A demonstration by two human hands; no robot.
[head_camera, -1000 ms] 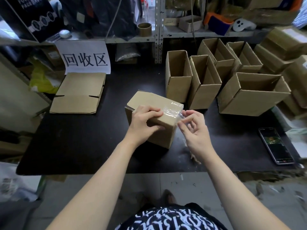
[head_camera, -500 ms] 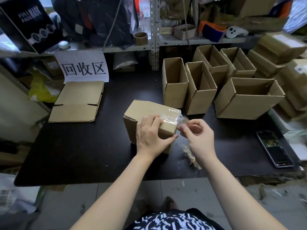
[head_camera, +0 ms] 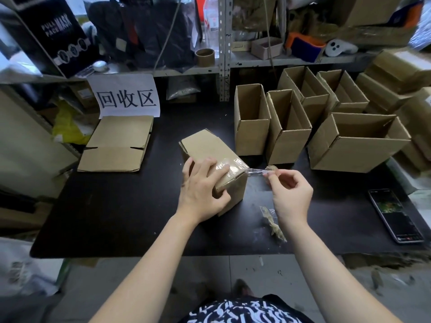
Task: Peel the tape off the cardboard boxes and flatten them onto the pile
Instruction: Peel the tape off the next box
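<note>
A small closed cardboard box stands on the black table, with clear tape across its near top edge. My left hand grips the box's near corner, fingers on top and thumb on its front face. My right hand pinches the loose end of the tape strip, which stretches taut to the right of the box corner. A flattened box lies at the table's left under a white sign.
Several open empty boxes stand in a row at the back right, the largest nearest the edge. A crumpled tape scrap lies by my right wrist. A phone rests at the right edge. Cluttered shelves rise behind.
My right hand has pulled to the right, drawing the tape strip away from the box corner. My left hand has shifted its hold on the box, which has turned a little.
</note>
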